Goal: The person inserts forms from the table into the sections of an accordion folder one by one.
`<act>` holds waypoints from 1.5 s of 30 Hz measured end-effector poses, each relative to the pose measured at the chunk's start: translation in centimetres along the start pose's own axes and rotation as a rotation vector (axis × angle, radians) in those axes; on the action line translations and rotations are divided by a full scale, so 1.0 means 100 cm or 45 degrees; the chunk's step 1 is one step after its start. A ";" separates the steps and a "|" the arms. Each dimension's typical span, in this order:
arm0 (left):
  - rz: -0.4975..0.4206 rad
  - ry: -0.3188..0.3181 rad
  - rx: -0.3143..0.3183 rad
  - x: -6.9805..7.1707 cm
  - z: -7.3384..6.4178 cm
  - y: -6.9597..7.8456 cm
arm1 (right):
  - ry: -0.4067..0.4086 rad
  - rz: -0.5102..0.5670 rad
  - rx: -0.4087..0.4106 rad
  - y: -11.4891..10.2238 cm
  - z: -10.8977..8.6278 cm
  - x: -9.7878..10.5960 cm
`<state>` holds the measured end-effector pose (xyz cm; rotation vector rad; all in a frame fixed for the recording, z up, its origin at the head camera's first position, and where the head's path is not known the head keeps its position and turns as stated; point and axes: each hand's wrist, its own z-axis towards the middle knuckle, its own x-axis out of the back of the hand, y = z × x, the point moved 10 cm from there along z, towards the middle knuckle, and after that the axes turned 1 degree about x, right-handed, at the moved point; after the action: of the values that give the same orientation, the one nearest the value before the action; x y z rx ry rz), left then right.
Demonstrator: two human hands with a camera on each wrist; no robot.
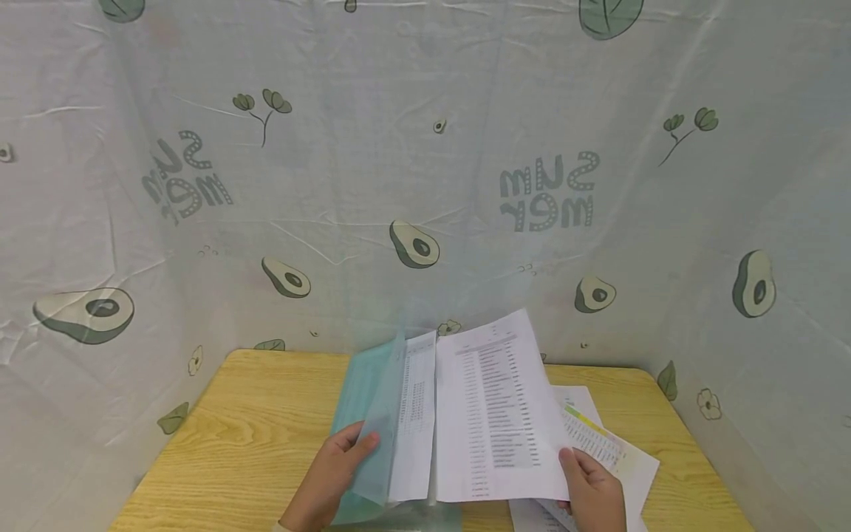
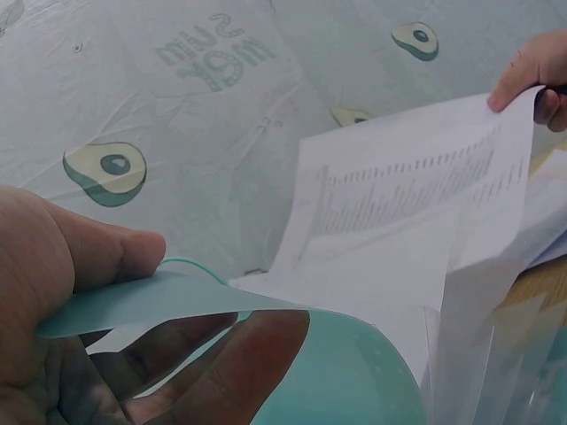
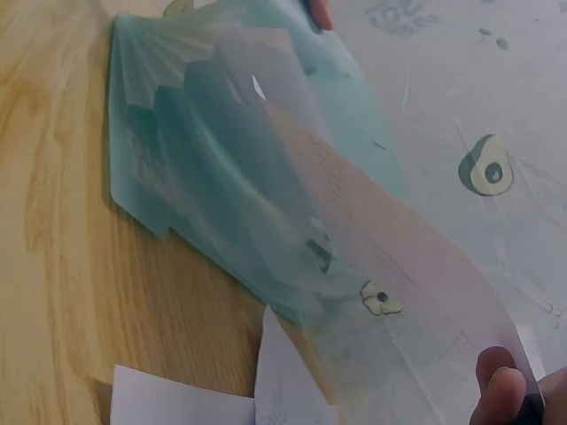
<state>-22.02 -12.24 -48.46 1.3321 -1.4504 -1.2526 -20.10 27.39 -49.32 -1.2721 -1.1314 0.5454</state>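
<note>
Between the two hands lie a pale teal plastic folder (image 1: 355,399), spread open, and a printed sheet (image 1: 501,421) lifted at its right side, with another printed page (image 1: 415,428) in the folder just left of it. The left hand (image 1: 332,465) pinches the edge of a see-through folder leaf (image 1: 380,451), thumb on top and fingers curled beneath. The right hand (image 1: 595,491) pinches the printed sheet by its lower right corner; whether clear plastic also sits in that grip, I cannot tell. Under and beside the right hand, loose papers (image 1: 634,473) overlap at angles, one with a yellow band. Wood of the tabletop (image 1: 246,414) shows left of the folder and right of the papers. Its back edge runs just behind the folder, where a pale curtain (image 1: 332,170) printed with avocados hangs, also rising at both sides.
</note>
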 end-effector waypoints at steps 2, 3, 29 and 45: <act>-0.004 0.002 0.001 0.000 0.000 0.000 | -0.018 0.006 0.002 0.000 -0.002 -0.004; -0.003 0.004 0.001 0.000 -0.001 0.001 | -0.023 0.007 -0.004 0.000 -0.002 -0.006; 0.012 -0.011 -0.004 -0.004 -0.001 0.004 | -0.126 0.018 0.055 -0.010 -0.008 -0.063; 0.019 0.002 0.003 -0.005 0.000 0.003 | -0.291 0.074 0.066 -0.012 -0.024 -0.110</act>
<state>-21.97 -11.77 -48.12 1.3216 -1.4585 -1.2404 -22.74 16.65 -51.88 -1.2231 -1.2630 0.7739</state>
